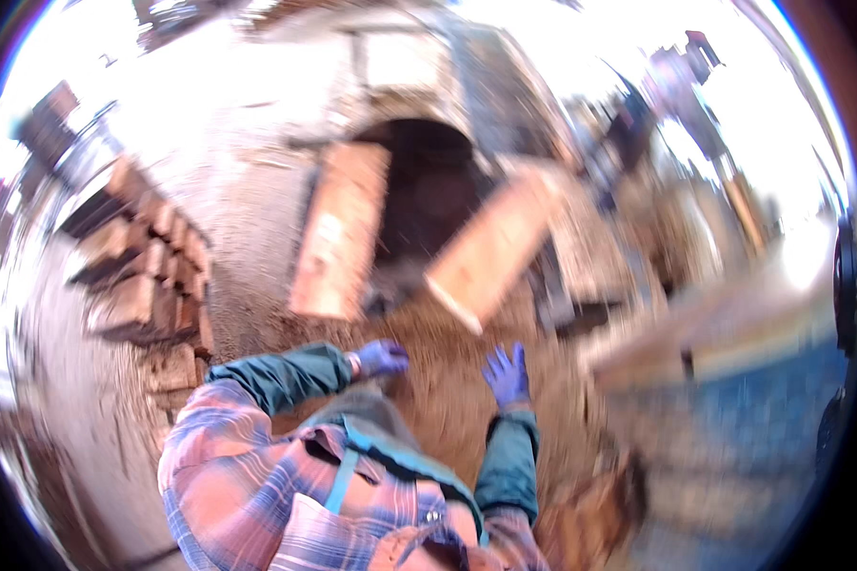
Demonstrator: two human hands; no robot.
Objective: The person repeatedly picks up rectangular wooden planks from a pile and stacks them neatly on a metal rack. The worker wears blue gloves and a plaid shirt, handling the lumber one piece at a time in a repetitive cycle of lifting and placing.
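My left hand (383, 357), in a purple-blue glove, is smeared by motion; its fingers point to the right and nothing shows in them. My right hand (508, 374), gloved alike, is open with fingers spread upward, holding nothing. Just beyond the hands lie two short, thick wooden boards. The left board (341, 233) runs nearly straight away from me, its near end beyond my left hand. The right board (495, 249) slants up to the right, its near corner a little above my right fingertips. Between them is a dark round opening (428, 181), whose inside I cannot make out.
A stack of brown blocks (148, 276), wood or brick, stands at the left. A blue brick-patterned surface (743, 447) with a pale edge lies at the lower right. Brown rough pieces (595, 514) sit near my right elbow. Another person (681, 95) is blurred at the upper right.
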